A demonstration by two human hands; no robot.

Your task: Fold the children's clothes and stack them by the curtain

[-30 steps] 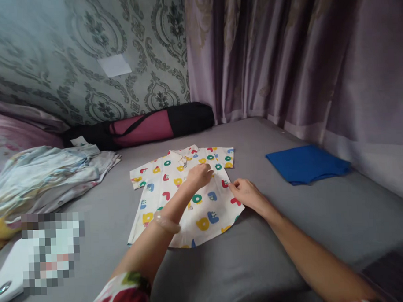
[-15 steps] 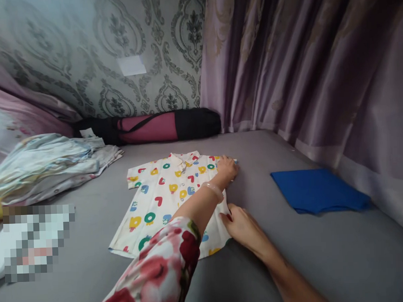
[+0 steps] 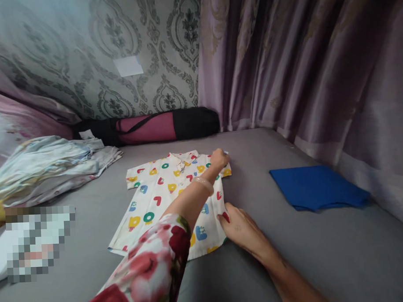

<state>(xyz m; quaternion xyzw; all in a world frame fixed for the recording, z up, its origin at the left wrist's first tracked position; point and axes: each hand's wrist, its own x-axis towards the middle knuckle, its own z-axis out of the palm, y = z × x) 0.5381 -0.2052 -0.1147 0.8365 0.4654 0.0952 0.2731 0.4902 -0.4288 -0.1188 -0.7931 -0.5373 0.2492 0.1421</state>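
A small white short-sleeved shirt with a collar and colourful letter prints lies spread out flat, front side up. My left hand reaches across it, bracelet on the wrist, fingers closed on the cloth at the shirt's right shoulder and sleeve. A bit of fabric pokes up beside those fingers. Lower down, my right hand pinches the shirt's right side edge between thumb and fingers. My left forearm and its floral sleeve cover part of the shirt's front and lower hem.
The shirt lies on a grey sheet. To the right is a folded blue cloth. A pile of clothes is at the left, above a partly blurred pale item. A black and maroon long bag lies along the wall, beside purple curtains.
My left hand has gone from lying over the shirt's right sleeve to a closed grip near the shoulder, slightly farther away and leftward. My right hand keeps its hold on the side edge.
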